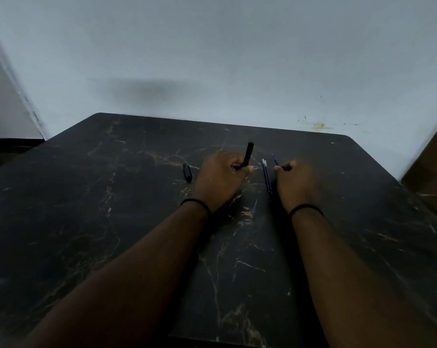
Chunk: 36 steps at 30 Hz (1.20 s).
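Gripping the black pen barrel [248,153], my left hand [221,179] has its fingers curled round the lower end, so the barrel stands tilted above the tabletop [99,209]. Which end is open I cannot tell. My right hand [296,182] pinches a thin blue refill [275,162] between thumb and fingertip, to the right of the barrel and apart from it. Two spare refills [266,175] lie side by side on the tabletop between the hands. A black cap [187,172] lies just left of the left hand.

Handling, as I judge it:
- **Barrel:** light, stiff and smooth, so grasp it firmly at mid-length.
- **Refill:** lighter and likely to flex, so pinch it near the entering end and feed it straight to avoid buckling.
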Available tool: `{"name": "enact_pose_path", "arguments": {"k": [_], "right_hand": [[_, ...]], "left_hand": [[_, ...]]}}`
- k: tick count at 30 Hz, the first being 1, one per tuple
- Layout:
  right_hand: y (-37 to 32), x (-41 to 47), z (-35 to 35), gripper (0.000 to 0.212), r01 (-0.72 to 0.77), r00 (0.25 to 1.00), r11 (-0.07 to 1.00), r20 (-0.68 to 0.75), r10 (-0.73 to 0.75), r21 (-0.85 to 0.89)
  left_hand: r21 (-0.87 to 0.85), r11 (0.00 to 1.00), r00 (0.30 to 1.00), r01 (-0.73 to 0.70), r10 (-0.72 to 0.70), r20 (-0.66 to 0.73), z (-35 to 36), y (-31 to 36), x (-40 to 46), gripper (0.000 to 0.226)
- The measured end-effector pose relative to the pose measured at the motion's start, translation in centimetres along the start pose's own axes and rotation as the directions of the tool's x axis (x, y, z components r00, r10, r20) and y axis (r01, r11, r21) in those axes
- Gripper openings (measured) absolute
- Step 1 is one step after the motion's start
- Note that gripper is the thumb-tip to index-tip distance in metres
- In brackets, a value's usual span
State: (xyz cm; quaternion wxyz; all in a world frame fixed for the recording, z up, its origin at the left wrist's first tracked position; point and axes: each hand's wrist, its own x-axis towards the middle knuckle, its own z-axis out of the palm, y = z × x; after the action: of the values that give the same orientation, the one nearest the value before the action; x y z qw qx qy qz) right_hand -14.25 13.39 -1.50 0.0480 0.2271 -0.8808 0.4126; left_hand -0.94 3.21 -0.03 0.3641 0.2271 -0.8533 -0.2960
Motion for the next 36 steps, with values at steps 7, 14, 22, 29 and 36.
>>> {"name": "enact_pose_path", "arguments": {"k": [7, 14, 22, 29, 36], "right_hand": [[-0.3, 0.0, -0.4, 0.03, 0.0, 0.999, 0.997, 0.038, 0.003, -0.072], [-0.1, -0.1, -0.5, 0.026, -0.029, 0.998, 1.0, 0.052, 0.028, 0.009], [-0.1, 0.1, -0.5, 0.022, -0.079, 0.995, 0.993, -0.06, 0.084, 0.084], [-0.5, -0.3, -0.6, 0.017, 0.033, 0.996, 0.997, -0.08, -0.027, 0.066], [-1.1, -1.2, -0.4, 0.006, 0.102, 0.995, 0.995, -0.004, -0.102, -0.014]], "left_hand": [[-0.026, 1.0, 1.0, 0.011, -0.012, -0.015, 0.1, -0.2, 0.0, 0.013], [-0.027, 1.0, 1.0, 0.003, -0.004, -0.031, 0.2, -0.5, 0.1, 0.012], [-0.039, 0.999, 0.999, 0.018, -0.019, -0.032, 0.2, -0.9, 0.3, 0.009], [-0.033, 0.999, 0.999, 0.018, -0.02, -0.036, 0.3, -1.1, 0.5, 0.011], [-0.011, 1.0, 0.997, -0.001, 0.0, -0.071, 0.3, -1.2, 0.5, 0.01]]}}
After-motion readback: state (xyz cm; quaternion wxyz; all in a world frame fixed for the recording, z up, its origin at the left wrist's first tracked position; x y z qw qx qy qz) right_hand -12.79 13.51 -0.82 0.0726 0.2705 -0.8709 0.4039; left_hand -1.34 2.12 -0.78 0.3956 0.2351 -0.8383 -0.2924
